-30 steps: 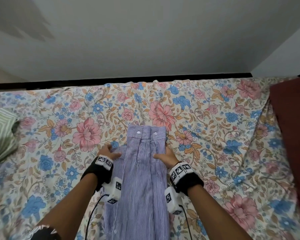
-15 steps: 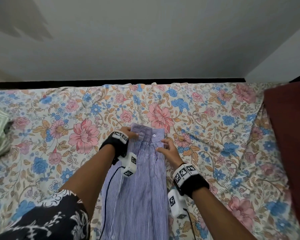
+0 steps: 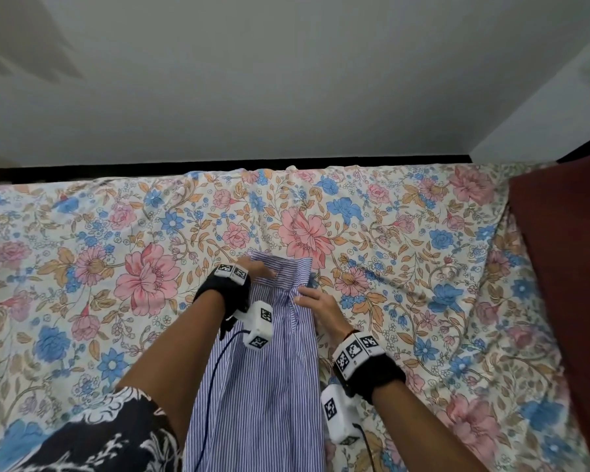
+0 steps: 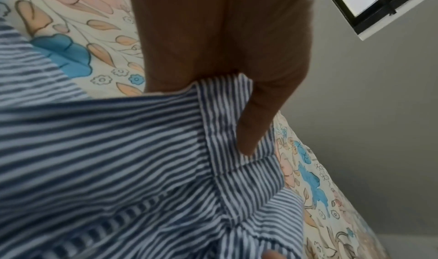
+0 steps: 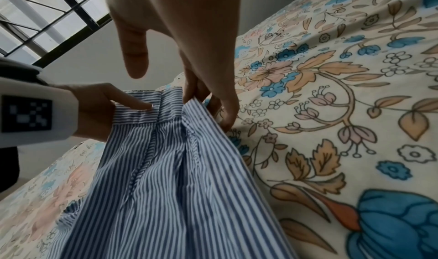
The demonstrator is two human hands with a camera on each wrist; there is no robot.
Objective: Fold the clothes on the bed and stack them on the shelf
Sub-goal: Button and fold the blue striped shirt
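A blue-and-white striped shirt (image 3: 263, 386) lies on the floral bed sheet (image 3: 423, 267), folded into a long narrow strip with its collar at the far end. My left hand (image 3: 258, 269) is at the collar's left end. The left wrist view shows its thumb (image 4: 246, 132) pressed on top of the collar band, with the cloth (image 4: 118, 150) running in under the palm. My right hand (image 3: 312, 298) rests at the shirt's right edge just below the collar. Its fingers (image 5: 208, 102) point down into the fold of the cloth (image 5: 177, 188) while the thumb stands free in the air.
A dark red cover (image 3: 566, 267) lies along the bed's right side. A grey wall rises behind the bed's far edge (image 3: 286, 163). A barred window (image 5: 47, 19) shows in the right wrist view. Open sheet stretches left and right of the shirt.
My left hand went from the shirt's left side up to the collar and took hold there. My right hand crept up the right edge toward the collar.
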